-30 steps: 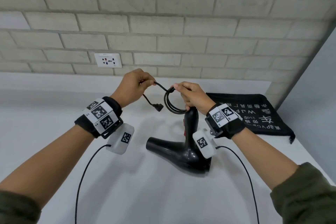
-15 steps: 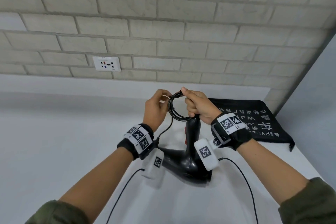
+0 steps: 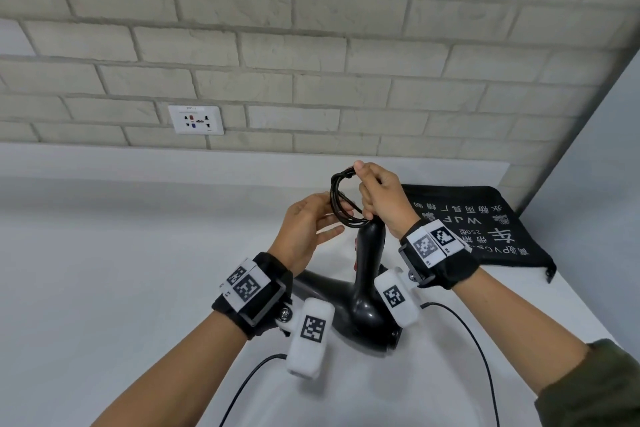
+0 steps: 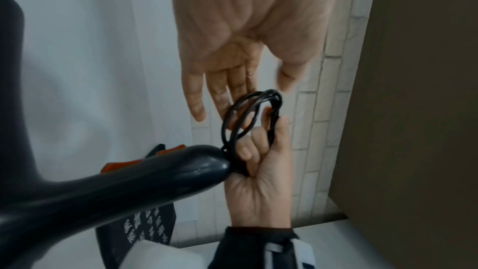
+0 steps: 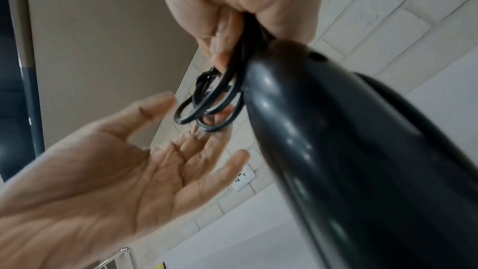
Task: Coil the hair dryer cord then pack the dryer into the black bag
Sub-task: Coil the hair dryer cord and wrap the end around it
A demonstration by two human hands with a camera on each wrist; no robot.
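You face a pale grey brick wall with a white rectangular wall socket plate set low in it, just above a white ledge. Below you lies a smooth white countertop. A plain pale grey side panel closes off your right.

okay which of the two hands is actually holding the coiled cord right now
The right hand: it grips the coiled cord at the top of the dryer's handle. The left hand is open beside the loops, gripping nothing.
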